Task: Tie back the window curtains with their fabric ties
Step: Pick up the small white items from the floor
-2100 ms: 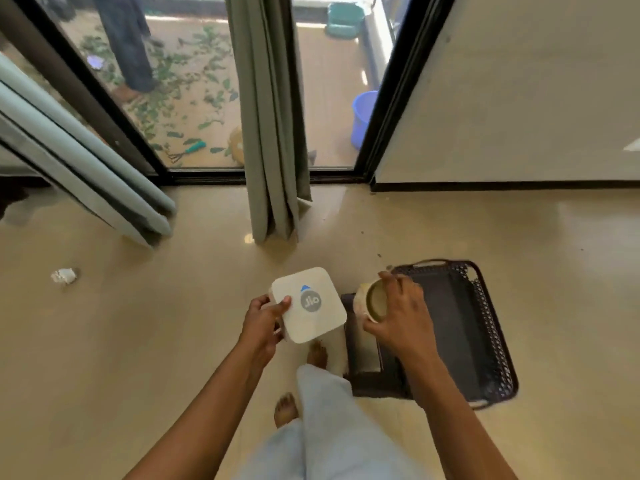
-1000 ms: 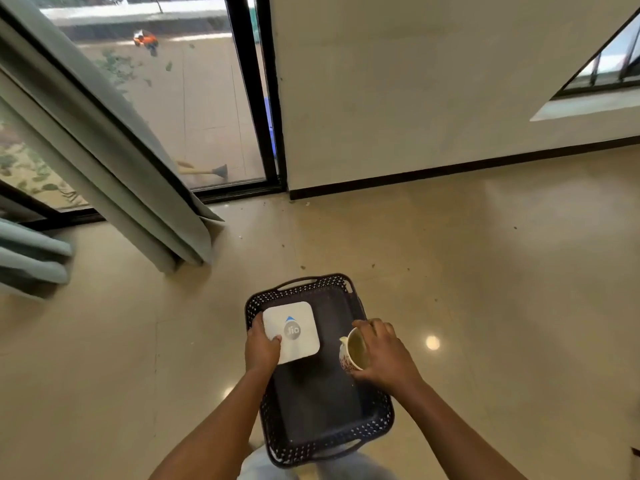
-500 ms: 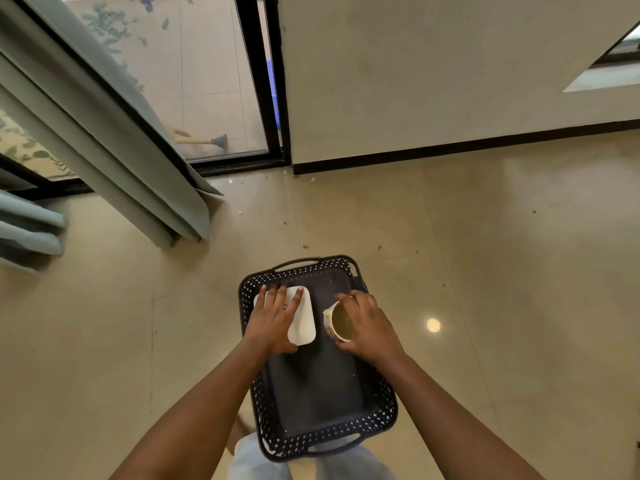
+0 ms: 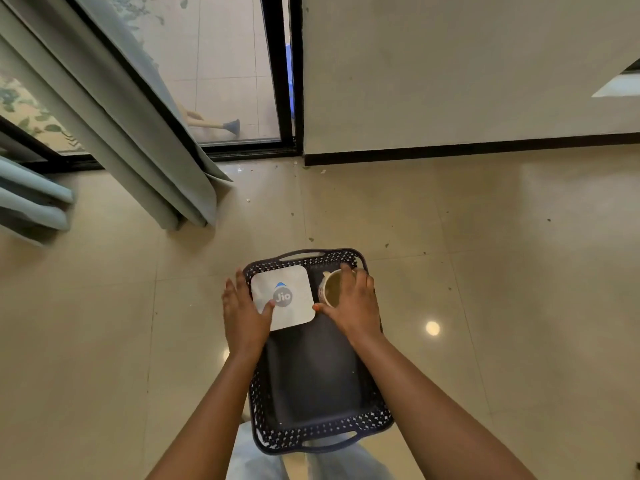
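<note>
Our left hand (image 4: 244, 317) is open, its straight fingers along the left edge of the white Jio box (image 4: 287, 299) and its thumb touching the top. Our right hand (image 4: 355, 306) curls round the cup (image 4: 331, 289) just right of the box. Both stand at the far end of the dark perforated tray (image 4: 311, 375). The grey-green curtain (image 4: 138, 133) hangs at the far left, beside the glass door (image 4: 228, 64)

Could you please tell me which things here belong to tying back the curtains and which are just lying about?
Job: hanging curtain; second curtain at the left edge.
Lying about: black basket; white box in it, touched by left hand; cup in it, held by right hand.
</note>
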